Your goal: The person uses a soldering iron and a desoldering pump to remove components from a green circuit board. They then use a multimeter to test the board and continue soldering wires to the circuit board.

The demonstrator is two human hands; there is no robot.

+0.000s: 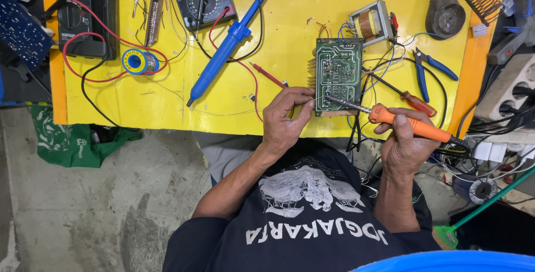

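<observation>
Yellow table (167,93): right hand (404,146) points soldering iron (409,125) leftward at board (337,75).

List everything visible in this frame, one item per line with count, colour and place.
table: 1, yellow with orange edges, top of view
circuit board: 1, green, right of table centre
soldering iron: 1, orange handle, in right hand, tip on the board's near edge
desoldering pump: 1, blue, table centre
solder spool: 1, blue and yellow, left
multimeters: 2, black, far left and top centre
transformer: 1, metal and copper, behind the board
iron stand: 1, dark with coil, top right
pliers: 1, blue handles, right
screwdriver: 1, red handle, right of the board
power strip: 1, white, far right
bag: 1, green, floor left
left hand: at the board's near left corner, pinching thin wire
right hand: grips the iron
</observation>
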